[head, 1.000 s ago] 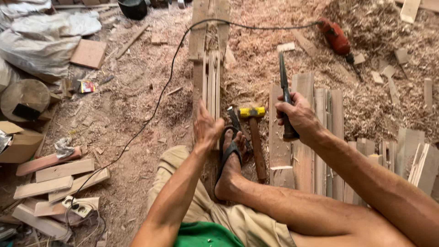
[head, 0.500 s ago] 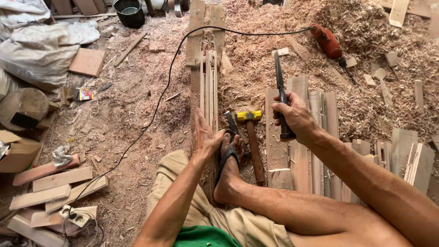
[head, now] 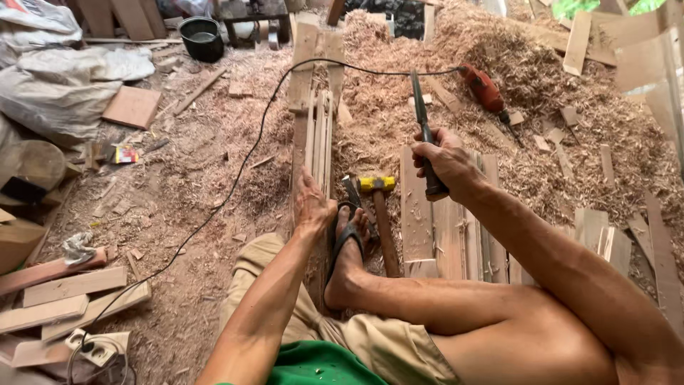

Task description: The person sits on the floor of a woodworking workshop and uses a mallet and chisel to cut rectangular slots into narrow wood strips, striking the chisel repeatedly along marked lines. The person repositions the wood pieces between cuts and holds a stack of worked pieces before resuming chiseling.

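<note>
1. Wooden slats (head: 319, 135) lay on the floor, pinned by the left hand (head: 312, 207), fingers spread flat, beside the sandalled foot (head: 349, 239); a slip could have let them shift.
2. Just beyond, the hammer (head: 379, 214) lay unheld.
3. The right hand (head: 443, 162) was closed around a chisel (head: 422, 121), raised; a loose swing risked the foot.
4. Farther off, the cord (head: 242, 171) to the drill (head: 486, 89) could have snagged.

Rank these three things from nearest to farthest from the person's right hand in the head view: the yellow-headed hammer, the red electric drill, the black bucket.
From the right hand:
1. yellow-headed hammer, just to the hand's left on the ground.
2. red electric drill, up and slightly right, on the shavings.
3. black bucket, far up at the left.
</note>
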